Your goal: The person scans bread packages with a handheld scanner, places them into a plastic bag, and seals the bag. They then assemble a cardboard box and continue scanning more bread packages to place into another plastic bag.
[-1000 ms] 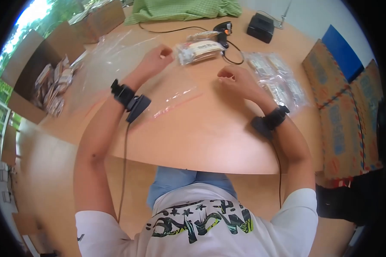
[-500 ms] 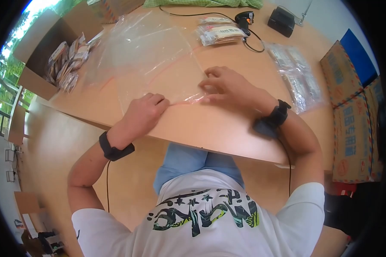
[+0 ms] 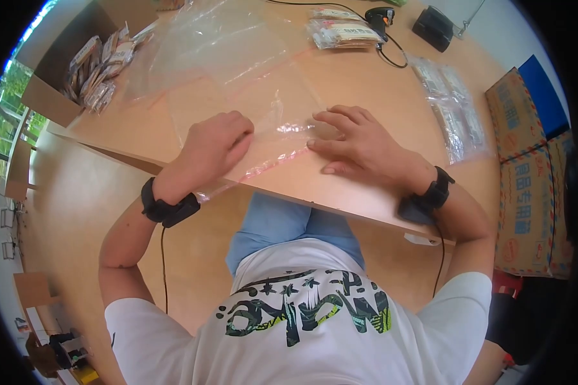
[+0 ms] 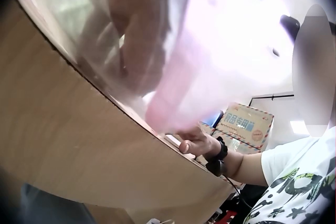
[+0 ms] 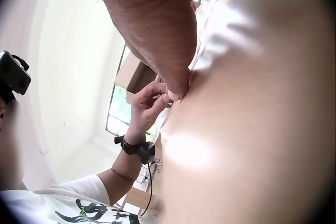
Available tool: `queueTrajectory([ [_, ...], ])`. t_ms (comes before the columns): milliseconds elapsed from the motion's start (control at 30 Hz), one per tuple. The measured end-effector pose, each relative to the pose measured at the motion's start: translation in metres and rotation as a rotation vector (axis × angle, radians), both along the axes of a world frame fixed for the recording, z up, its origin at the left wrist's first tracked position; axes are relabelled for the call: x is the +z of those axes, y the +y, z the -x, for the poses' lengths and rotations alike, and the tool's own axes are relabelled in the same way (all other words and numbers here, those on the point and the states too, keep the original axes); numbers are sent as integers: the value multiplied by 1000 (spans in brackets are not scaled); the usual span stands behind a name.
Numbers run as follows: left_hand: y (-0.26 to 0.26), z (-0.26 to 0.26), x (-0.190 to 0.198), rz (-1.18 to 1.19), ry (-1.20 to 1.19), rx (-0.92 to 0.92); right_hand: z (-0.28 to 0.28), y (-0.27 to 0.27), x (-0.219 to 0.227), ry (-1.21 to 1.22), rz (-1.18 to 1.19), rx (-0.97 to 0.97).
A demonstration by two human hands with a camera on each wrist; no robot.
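A clear plastic bag (image 3: 263, 138) with a pink strip along its near edge lies flat on the table in front of the person. The left hand (image 3: 218, 144) is over its left part, fingers curled, and pinches the film; in the left wrist view those fingers show blurred through the plastic, beside the pink strip (image 4: 176, 85). At the bag's right edge is the right hand (image 3: 363, 144), its fingers spread and loosely bent, fingertips right at the film. In the right wrist view its thumb side (image 5: 163, 40) comes down close to the tabletop.
More clear bags (image 3: 218, 45) lie farther back. A carton (image 3: 51, 99) of packets stands left. Packaged goods (image 3: 347, 32), a handheld scanner (image 3: 380, 19) and a black box (image 3: 433, 29) are at the back. Filled bags (image 3: 453, 109) lie right, near cartons (image 3: 526, 186).
Both hands came from farther up the table to the bag near the front edge. The bag's pink-edged side has been drawn toward the person and left. The head view has shifted.
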State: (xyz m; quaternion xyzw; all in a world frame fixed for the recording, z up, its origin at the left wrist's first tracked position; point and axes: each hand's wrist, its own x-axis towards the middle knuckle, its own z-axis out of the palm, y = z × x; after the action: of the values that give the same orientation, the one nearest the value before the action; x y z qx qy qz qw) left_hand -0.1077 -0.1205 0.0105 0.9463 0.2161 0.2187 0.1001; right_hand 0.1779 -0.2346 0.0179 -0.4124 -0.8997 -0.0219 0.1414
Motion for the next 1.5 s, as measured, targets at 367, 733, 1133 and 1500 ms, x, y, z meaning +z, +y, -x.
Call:
queueTrajectory([
  [367,-7,-18,15,-188,-321,207,-31,19,4,297,80,-120],
  [733,6,-31,-13,209,-157,180,-167,199,24,270,-85,-807],
  [1133,15,-26,-13,139,-110,79,-162,301,22,151,381,-912],
  [1500,15,-24,-18,93,-193,81,-172,300,24,166,-387,-828],
])
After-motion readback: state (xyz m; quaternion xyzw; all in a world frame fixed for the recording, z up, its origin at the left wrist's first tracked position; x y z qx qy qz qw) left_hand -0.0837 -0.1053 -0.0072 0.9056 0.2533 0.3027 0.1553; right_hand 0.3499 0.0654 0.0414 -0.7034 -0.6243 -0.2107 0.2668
